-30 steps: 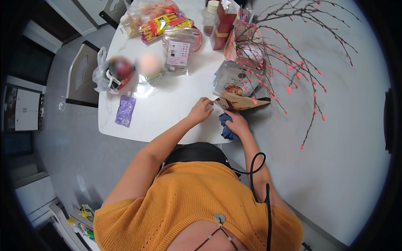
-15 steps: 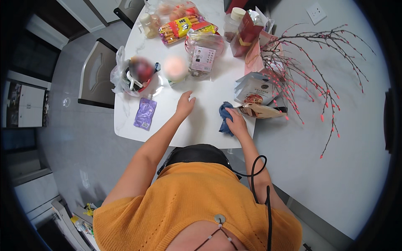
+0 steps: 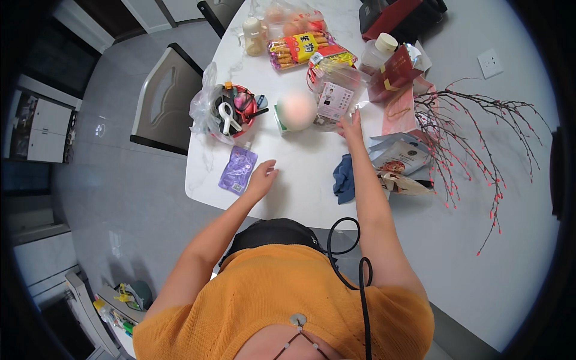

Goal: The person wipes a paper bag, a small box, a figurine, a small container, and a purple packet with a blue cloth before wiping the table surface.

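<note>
The clear zip bag (image 3: 336, 99) lies just ahead-left of the wide-spread right hand (image 3: 351, 126); the loosely curled left hand (image 3: 262, 179) is farther.

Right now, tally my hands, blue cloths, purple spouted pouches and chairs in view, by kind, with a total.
Left hand and right hand: 2
Blue cloth: 1
Purple spouted pouch: 1
Left chair and cut-off top chair: 2
Total: 6

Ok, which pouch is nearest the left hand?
The purple pouch, beside the left hand; the clear pouch and silver pouch are farther, to its right.
</note>
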Demonstrator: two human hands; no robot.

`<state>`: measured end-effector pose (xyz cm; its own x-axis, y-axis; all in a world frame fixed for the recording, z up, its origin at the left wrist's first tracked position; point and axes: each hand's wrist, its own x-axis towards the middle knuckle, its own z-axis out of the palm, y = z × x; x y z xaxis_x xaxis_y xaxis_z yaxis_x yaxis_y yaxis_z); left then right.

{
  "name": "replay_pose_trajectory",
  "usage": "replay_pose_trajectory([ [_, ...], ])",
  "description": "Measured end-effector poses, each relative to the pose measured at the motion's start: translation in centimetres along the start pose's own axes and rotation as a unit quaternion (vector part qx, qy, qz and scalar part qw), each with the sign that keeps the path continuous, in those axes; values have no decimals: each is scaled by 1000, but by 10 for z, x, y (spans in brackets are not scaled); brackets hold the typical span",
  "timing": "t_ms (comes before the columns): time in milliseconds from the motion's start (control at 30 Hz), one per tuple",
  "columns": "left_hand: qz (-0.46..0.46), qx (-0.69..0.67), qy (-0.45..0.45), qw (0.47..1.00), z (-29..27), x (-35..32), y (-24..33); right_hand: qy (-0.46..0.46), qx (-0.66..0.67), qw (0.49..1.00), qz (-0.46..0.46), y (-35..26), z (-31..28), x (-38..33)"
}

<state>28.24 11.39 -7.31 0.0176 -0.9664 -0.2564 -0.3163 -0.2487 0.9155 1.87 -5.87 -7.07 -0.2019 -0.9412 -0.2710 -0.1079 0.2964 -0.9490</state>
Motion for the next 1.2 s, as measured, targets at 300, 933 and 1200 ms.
replay_pose_trajectory([
  [300, -41, -1, -58, 997, -20, 1, -22, 22, 122, 985, 120, 15, -9, -5],
  [933, -26, -64, -137, 988, 47, -17, 21, 113, 44, 992, -15, -32, -50, -131],
  [1200, -141, -185, -107, 967, 41, -51, 17, 0, -13, 1000, -23, -7, -74, -172],
])
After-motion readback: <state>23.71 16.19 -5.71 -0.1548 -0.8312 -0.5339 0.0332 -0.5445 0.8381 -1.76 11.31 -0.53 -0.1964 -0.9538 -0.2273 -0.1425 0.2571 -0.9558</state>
